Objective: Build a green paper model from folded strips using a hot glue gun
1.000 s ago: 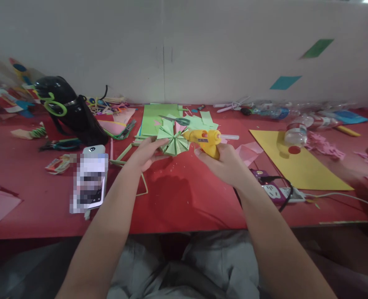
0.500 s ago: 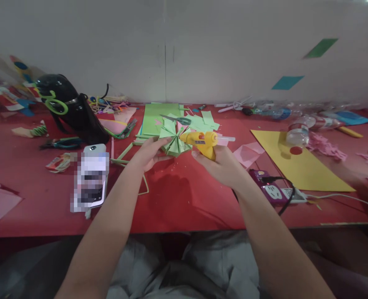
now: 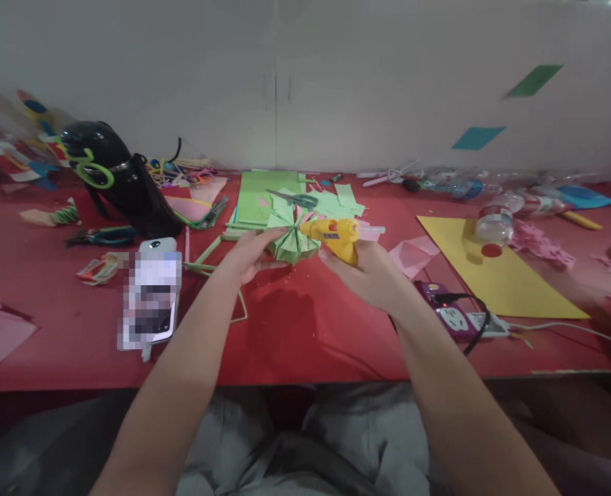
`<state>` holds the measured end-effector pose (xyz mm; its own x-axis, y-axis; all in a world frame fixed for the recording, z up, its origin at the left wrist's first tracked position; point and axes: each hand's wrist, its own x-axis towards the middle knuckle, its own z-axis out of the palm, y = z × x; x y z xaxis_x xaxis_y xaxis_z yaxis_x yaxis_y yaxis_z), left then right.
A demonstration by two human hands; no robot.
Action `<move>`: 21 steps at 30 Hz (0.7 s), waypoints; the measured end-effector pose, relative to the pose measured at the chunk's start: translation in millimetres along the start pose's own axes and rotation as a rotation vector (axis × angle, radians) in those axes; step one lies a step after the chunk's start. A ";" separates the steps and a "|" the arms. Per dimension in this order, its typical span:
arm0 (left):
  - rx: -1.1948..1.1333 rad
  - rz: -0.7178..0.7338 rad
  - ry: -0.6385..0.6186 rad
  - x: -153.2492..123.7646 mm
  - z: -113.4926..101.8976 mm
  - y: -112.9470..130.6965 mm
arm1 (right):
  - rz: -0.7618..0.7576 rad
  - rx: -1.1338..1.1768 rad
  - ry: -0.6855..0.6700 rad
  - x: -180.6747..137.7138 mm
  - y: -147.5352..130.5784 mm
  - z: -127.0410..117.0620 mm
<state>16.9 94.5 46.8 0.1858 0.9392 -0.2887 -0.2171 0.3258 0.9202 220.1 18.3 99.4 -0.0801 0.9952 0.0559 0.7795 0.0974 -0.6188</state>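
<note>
My left hand (image 3: 251, 256) grips the left side of a folded green paper piece (image 3: 293, 242), whose pleats fan out from its middle. In my right hand (image 3: 363, 272) is a yellow hot glue gun (image 3: 339, 235), held by its handle, with a clear glue stick poking out of its back end. The gun's nozzle points left and sits at the pleats; whether it touches them I cannot tell. Scissors (image 3: 310, 201) lie just behind the folded piece on green paper sheets (image 3: 266, 184).
A phone (image 3: 168, 303) and pliers (image 3: 103, 236) lie to the left, near a black case (image 3: 124, 186). On the right are pink paper (image 3: 413, 256), a purple power strip (image 3: 457, 322) with cables, a yellow sheet (image 3: 527, 289) and a plastic bottle (image 3: 494, 224). A pale wall stands behind.
The folded green paper has turned or shifted slightly in my left hand, toward the right. The glue stick's end sticks out a little less; the glue gun stays at the pleats.
</note>
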 end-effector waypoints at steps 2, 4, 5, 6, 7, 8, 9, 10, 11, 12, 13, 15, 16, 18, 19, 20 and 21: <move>0.013 0.005 0.000 -1.3 1.1 0.9 | 0.000 -0.010 -0.006 0.0 -0.3 -0.4; 0.027 0.004 0.009 -2.4 2.2 1.8 | 0.008 -0.022 -0.006 0.1 -0.4 -0.4; 0.032 0.003 0.015 -2.8 2.6 2.1 | 0.018 -0.030 -0.005 0.2 -0.3 -0.2; 0.035 0.001 0.021 -3.0 3.0 2.2 | 0.029 -0.037 -0.005 0.2 -0.3 0.1; 0.037 0.000 0.025 -2.9 3.3 2.2 | 0.042 -0.044 -0.006 0.1 -0.3 0.3; 0.040 0.000 0.028 -2.8 3.5 2.1 | 0.052 -0.050 -0.008 0.0 -0.4 0.4; 0.042 0.001 0.026 -2.5 3.6 1.9 | 0.057 -0.053 -0.011 -0.2 -0.5 0.5; 0.043 0.004 0.024 -2.3 3.7 1.7 | 0.055 -0.053 -0.011 -0.5 -0.7 0.4; 0.043 0.006 0.021 -2.1 3.7 1.5 | 0.049 -0.051 -0.010 -0.7 -0.9 0.3; 0.042 0.006 0.019 -2.0 3.8 1.3 | 0.040 -0.048 -0.009 -1.0 -1.0 0.2; 0.040 0.006 0.018 -2.1 3.8 1.3 | 0.032 -0.047 -0.008 -1.2 -1.1 0.0; 0.034 0.002 0.020 -2.3 4.1 1.3 | 0.025 -0.048 -0.003 -1.5 -1.0 0.0; 0.030 0.001 0.023 -2.5 4.3 1.4 | 0.025 -0.049 0.002 -1.6 -0.9 0.0; 0.021 -0.002 0.031 -2.6 4.7 1.6 | 0.026 -0.053 0.011 -1.5 -0.7 0.3; 0.018 -0.004 0.034 -2.6 4.8 1.6 | 0.028 -0.058 0.013 -1.5 -0.7 0.5; 0.018 -0.006 0.036 -2.5 4.8 1.5 | 0.031 -0.068 0.018 -1.4 -0.7 0.6; 0.019 -0.005 0.036 -2.3 4.6 1.4 | 0.034 -0.082 0.022 -1.4 -0.9 0.6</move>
<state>20.7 92.3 49.9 0.1525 0.9410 -0.3020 -0.1984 0.3285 0.9234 219.2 16.8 99.3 -0.0399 0.9978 0.0536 0.8297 0.0630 -0.5546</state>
